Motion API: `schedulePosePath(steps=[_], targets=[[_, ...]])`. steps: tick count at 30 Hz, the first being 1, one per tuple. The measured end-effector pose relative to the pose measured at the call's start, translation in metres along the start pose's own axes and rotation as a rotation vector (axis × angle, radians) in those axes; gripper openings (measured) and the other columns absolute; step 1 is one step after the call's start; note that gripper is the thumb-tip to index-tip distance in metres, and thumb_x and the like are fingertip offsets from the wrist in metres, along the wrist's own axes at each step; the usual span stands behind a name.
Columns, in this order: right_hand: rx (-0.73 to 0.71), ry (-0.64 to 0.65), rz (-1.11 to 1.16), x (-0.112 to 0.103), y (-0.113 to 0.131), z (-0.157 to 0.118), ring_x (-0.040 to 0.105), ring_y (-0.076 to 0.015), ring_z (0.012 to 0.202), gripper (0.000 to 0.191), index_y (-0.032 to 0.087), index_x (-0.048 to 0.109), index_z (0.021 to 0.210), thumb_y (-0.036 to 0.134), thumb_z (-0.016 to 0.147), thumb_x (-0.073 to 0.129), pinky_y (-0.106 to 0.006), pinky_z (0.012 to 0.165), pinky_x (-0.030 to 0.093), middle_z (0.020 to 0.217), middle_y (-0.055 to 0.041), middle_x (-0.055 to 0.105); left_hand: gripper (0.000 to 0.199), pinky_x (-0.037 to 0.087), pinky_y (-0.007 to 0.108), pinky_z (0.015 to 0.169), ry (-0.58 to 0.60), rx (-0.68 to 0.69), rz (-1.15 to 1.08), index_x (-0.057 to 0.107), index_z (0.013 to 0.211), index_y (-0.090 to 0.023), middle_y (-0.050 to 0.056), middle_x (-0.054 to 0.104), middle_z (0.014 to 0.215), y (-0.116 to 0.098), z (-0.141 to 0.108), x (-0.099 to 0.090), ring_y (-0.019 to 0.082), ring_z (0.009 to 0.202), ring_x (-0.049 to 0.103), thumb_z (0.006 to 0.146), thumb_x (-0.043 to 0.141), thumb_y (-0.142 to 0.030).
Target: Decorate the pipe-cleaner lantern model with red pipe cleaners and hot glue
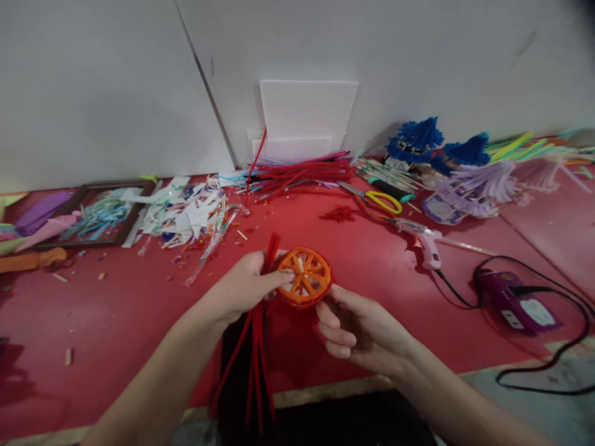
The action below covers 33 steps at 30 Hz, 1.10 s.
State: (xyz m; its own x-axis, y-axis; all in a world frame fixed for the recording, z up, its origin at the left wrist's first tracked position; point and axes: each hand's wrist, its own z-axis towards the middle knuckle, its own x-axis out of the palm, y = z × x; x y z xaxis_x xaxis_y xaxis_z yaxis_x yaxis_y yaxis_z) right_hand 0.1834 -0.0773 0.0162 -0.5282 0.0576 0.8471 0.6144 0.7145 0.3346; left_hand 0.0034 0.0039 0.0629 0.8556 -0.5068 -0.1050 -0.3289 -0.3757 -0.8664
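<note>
The surface (116,322) is red and runs along a white wall (93,80). White sheets (307,114) lean on the wall. In front of them lies a heap of red stems (302,172). To the left are paper scraps (186,214) and a frame (90,214) full of bits. To the right lie scissors (383,201) with yellow handles, a glue gun (427,243), a purple box (518,303) with a black cord (548,371), and blue tassels (418,139).

The orange wheel (305,277) is up off the surface, in the middle, between both hands. The left hand (246,285) pinches the wheel's left edge and also holds a bunch (253,347) of red stems that hangs down. The right hand (357,328) holds the wheel from below, fingers curled.

The bottom of the bunch is dark and hard to see. The right edge of the picture is blurry, so the things there are hard to tell. The frame's left end is cut off.
</note>
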Motion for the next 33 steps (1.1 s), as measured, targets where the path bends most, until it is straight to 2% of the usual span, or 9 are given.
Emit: schedulePosePath(steps=[3,5,7,9,12,15,20,26,33], targets=[[-0.135,-0.087,-0.192,0.001,0.008,-0.006,0.040,-0.0038,0.036,0.018,0.019,0.053,0.093,0.034,0.085,0.059,-0.019,0.038,0.039,0.065,0.0039,0.062,0.026,0.037,0.018,0.045,-0.002,-0.057,-0.060,0.063,0.091,-0.011,-0.002,0.062,0.065,-0.001,0.011,-0.006,0.007,0.049,0.051,0.070,0.069,-0.026],[-0.125,-0.077,-0.414,0.001,0.016,-0.012,0.046,-0.0054,0.036,0.031,0.021,0.049,0.111,0.035,0.085,0.059,-0.021,0.038,0.042,0.072,0.0023,0.066,0.025,0.037,0.018,0.044,-0.023,-0.083,-0.090,0.061,0.085,-0.011,-0.003,0.058,0.061,-0.002,0.016,-0.009,0.006,0.046,0.048,0.068,0.071,-0.026],[-0.143,-0.093,-0.715,0.002,0.027,-0.017,0.049,-0.0056,0.037,0.037,0.020,0.051,0.119,0.039,0.087,0.057,-0.021,0.037,0.041,0.073,0.0010,0.066,0.024,0.037,0.018,0.043,-0.042,-0.095,-0.121,0.059,0.081,-0.012,-0.003,0.058,0.061,-0.005,0.018,-0.010,0.006,0.046,0.048,0.066,0.073,-0.025],[-0.342,-0.229,-1.039,0.004,0.039,-0.020,0.052,-0.0064,0.044,0.032,0.019,0.061,0.111,0.038,0.086,0.057,-0.020,0.042,0.040,0.072,-0.0007,0.066,0.022,0.035,0.017,0.042,-0.024,-0.098,-0.168,0.059,0.077,-0.013,-0.003,0.058,0.059,-0.009,0.018,-0.010,0.006,0.045,0.047,0.065,0.073,-0.023],[-0.818,-0.521,-1.352,0.009,0.060,-0.019,0.058,-0.0108,0.063,0.019,0.020,0.069,0.092,0.034,0.082,0.063,-0.023,0.055,0.044,0.077,-0.0033,0.068,0.015,0.031,0.016,0.041,0.055,-0.106,-0.318,0.058,0.069,-0.013,-0.005,0.051,0.051,-0.014,0.018,-0.010,0.003,0.041,0.039,0.066,0.072,-0.019],[-1.016,-0.534,-1.384,0.014,0.083,-0.017,0.057,-0.0117,0.066,0.014,0.021,0.070,0.088,0.032,0.081,0.065,-0.025,0.058,0.043,0.077,-0.0019,0.067,0.016,0.030,0.014,0.039,0.100,-0.126,-0.509,0.055,0.059,-0.012,-0.007,0.041,0.047,-0.017,0.018,-0.011,0.000,0.039,0.027,0.066,0.070,-0.015],[-1.099,-0.383,-1.235,0.027,0.108,-0.015,0.058,-0.0131,0.072,0.013,0.025,0.071,0.087,0.034,0.084,0.062,-0.028,0.066,0.044,0.079,-0.0011,0.066,0.010,0.024,0.011,0.036,0.172,-0.143,-0.734,0.057,0.063,-0.010,-0.006,0.036,0.053,-0.018,0.013,-0.013,0.000,0.040,0.021,0.063,0.066,-0.015],[-1.059,-0.303,-1.259,0.052,0.101,-0.013,0.056,-0.0116,0.068,0.012,0.025,0.071,0.082,0.031,0.084,0.062,-0.026,0.060,0.042,0.074,0.0003,0.064,0.019,0.026,0.012,0.037,0.347,-0.063,-0.961,0.060,0.075,-0.011,-0.003,0.044,0.063,-0.014,0.008,-0.011,0.001,0.043,0.026,0.057,0.068,-0.014],[-1.120,-0.255,-1.260,0.057,0.101,-0.008,0.059,-0.0117,0.066,0.011,0.025,0.070,0.082,0.028,0.085,0.060,-0.025,0.057,0.047,0.071,0.0022,0.063,0.013,0.027,0.012,0.036,0.384,-0.007,-1.004,0.055,0.066,-0.011,-0.003,0.042,0.061,-0.011,0.009,-0.010,0.001,0.042,0.030,0.058,0.065,-0.011]])
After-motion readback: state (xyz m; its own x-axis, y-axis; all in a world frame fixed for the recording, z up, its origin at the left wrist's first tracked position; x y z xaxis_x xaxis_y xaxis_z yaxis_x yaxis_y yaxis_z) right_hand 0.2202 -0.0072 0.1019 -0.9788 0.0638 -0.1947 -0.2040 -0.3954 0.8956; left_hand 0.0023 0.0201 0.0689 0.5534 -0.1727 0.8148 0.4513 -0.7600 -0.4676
